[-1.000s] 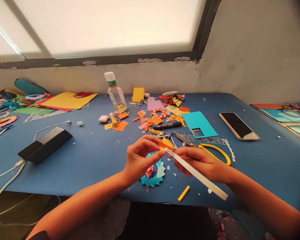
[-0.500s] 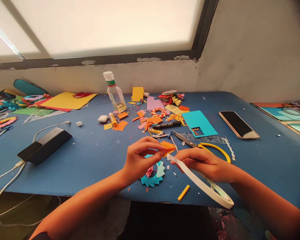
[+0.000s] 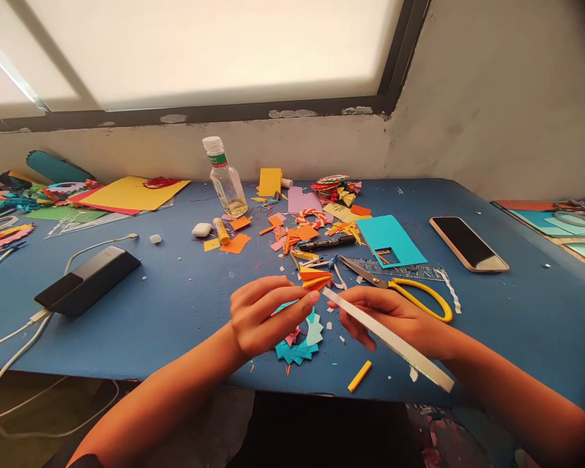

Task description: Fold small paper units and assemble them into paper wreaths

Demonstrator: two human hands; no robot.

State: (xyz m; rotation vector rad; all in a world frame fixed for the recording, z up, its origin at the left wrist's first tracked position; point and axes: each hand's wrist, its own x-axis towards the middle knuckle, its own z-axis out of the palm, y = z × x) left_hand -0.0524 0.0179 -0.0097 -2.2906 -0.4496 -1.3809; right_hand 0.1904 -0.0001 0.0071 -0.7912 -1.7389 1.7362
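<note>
My left hand point(image 3: 268, 315) is closed, pinching a small folded orange paper piece point(image 3: 316, 278) that fans out past the fingertips. Across from it, my right hand point(image 3: 387, 315) grips a roll of white double-sided tape point(image 3: 394, 341), whose free end points at the orange paper. A small gap shows between tape end and paper. Beneath my left hand lies a blue paper ring point(image 3: 297, 351) of folded pieces, partly covered by the fingers. Behind my right hand rest yellow-handled scissors point(image 3: 422, 296). A short yellow strip point(image 3: 359, 376) lies near the table's front edge.
A blue sheet with a cut-out point(image 3: 394, 240), a black marker point(image 3: 327, 244) and many paper scraps lie beyond my hands. A phone point(image 3: 468, 244) is at right. The bottle point(image 3: 228, 188) stands at the back; a black power bank point(image 3: 88, 279) with white cables sits left.
My left hand has turned the orange paper so its folds fan out upward, shifting slightly left. The tape roll has tilted to a thinner, edge-on view, and its end has drawn a little away.
</note>
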